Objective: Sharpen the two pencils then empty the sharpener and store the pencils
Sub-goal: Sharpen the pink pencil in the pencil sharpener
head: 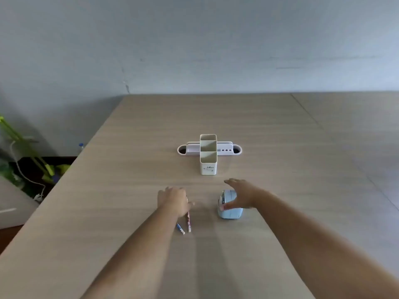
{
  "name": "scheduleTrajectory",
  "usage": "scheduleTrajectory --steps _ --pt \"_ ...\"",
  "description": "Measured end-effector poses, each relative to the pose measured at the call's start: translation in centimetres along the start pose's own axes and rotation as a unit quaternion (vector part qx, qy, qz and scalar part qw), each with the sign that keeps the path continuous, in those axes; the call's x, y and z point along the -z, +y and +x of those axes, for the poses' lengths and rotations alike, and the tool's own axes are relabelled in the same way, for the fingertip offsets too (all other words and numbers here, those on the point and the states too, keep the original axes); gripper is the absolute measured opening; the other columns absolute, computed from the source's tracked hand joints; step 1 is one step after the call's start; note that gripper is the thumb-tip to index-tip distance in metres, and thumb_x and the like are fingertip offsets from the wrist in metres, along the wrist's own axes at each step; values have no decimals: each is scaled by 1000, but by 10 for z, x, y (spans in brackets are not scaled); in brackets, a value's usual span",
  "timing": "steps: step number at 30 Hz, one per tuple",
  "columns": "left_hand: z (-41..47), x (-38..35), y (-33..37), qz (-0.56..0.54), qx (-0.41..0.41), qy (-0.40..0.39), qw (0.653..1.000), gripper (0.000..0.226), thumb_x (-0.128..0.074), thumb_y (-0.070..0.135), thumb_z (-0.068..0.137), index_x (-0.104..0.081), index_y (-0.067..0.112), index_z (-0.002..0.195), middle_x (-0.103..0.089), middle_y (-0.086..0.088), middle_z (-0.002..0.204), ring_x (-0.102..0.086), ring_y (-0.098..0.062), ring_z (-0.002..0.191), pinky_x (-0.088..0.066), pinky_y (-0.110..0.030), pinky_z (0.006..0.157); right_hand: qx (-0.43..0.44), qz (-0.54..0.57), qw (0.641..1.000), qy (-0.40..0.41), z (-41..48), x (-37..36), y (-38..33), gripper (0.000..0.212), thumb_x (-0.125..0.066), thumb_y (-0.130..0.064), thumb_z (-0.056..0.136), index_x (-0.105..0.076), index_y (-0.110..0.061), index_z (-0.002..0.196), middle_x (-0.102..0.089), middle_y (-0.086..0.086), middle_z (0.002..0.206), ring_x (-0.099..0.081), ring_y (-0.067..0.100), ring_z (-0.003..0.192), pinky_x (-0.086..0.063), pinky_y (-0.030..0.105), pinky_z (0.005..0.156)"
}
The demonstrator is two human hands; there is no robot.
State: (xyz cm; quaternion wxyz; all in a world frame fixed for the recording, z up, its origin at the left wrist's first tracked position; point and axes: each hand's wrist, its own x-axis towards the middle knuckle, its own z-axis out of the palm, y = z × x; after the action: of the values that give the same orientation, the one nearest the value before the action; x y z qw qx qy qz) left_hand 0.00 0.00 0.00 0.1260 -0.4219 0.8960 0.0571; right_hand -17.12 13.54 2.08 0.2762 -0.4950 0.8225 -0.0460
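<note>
I see L hand curled over two pencils, tops hidden, grip unclear. R hand spread wide on blue sharpener, partly covering it.

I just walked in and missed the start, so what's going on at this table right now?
A person is reaching with both bare hands over a wooden table. The left hand is on two pencils lying side by side, seemingly about to pick one up. The right hand is closing on a light blue sharpener. A white desk organizer stands farther back with empty compartments. Nothing looks sharpened or stored yet.
</note>
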Motion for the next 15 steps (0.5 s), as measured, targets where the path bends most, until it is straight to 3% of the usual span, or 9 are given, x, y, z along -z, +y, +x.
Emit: scheduleTrajectory --steps 3,9,13,15 --pt "3 -24 5 28 12 -31 999 42 -50 55 88 -63 24 114 -65 -2 121 -54 -25 120 -39 -35 95 16 -14 1000 1 7 -13 2 103 -79 -52 59 -28 -24 143 -34 -3 151 -30 22 139 -30 42 114" --pt "8 -60 14 19 44 -53 997 41 -46 40 94 -51 25 133 -69 -1 112 -57 -24 116 -39 -36 100 34 -42 997 53 21 -35 13 81 -84 -28 56 -42 -19 125 -54 6 120 -52 28 113 -50 43 89" --pt "9 -64 22 -61 66 -61 994 24 -47 21 91 -67 16 103 -72 -3 105 -64 -24 105 -44 -28 73 47 -52 995 69 23 -39 15 79 -83 -27 57 -43 -15 124 -55 8 117 -55 30 107 -50 39 86" --pt "8 -59 24 -104 52 -37 993 20 -49 20 89 -65 11 98 -72 -7 102 -64 -27 102 -46 -30 72 50 -54 994 75 22 -40 16 79 -84 -27 57 -43 -15 123 -55 8 116 -56 29 105 -50 40 86"
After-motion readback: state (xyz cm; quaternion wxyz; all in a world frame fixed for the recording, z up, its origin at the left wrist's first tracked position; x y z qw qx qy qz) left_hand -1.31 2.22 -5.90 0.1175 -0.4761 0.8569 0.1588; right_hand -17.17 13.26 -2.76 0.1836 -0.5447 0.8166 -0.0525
